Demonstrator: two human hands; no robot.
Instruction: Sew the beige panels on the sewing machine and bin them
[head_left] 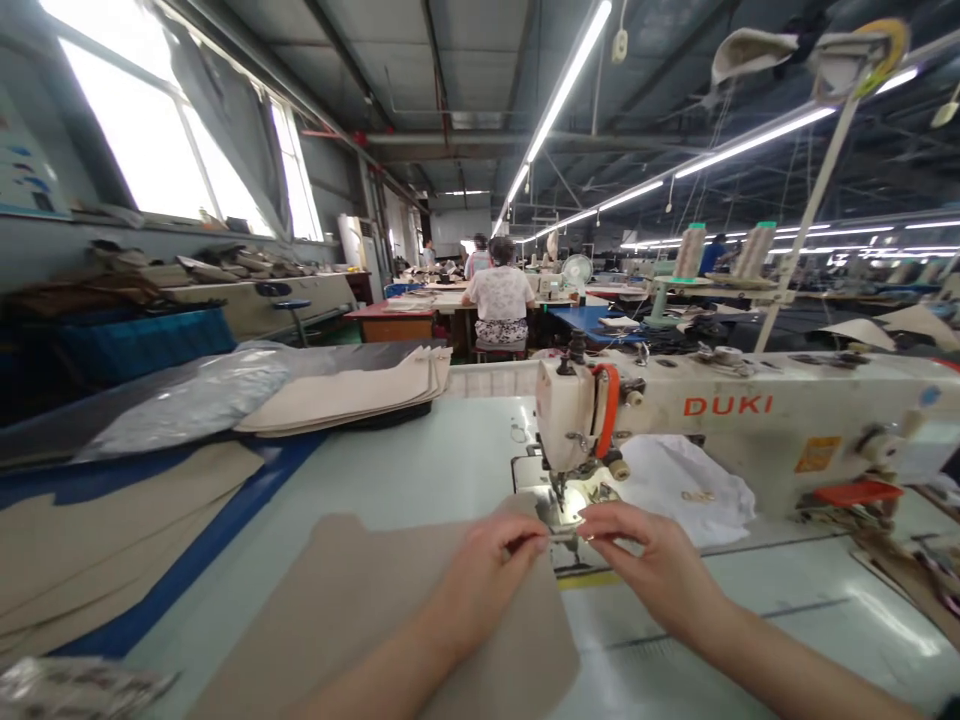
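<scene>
Beige woven fabric panel (375,600), flat with rounded corners, lay on the pale green worktable (420,470). Its far right corner reached up to the needle plate of the off-white DUKI sewing machine (750,420). The left hand (487,570) rested on that corner, thumb and forefinger pinched shut on the panel's edge just below the presser foot (561,495). The right hand (656,565) sat just beside it on the table, its thumb and forefinger also pinched together at the same spot; whatever they nipped was too small to make out. A crumpled white cloth (682,485) lay under the machine's arm. Farther left sat a stack of beige cut pieces (352,395) beside a clear plastic bag (195,395). A seated person (501,300) worked well beyond.
</scene>
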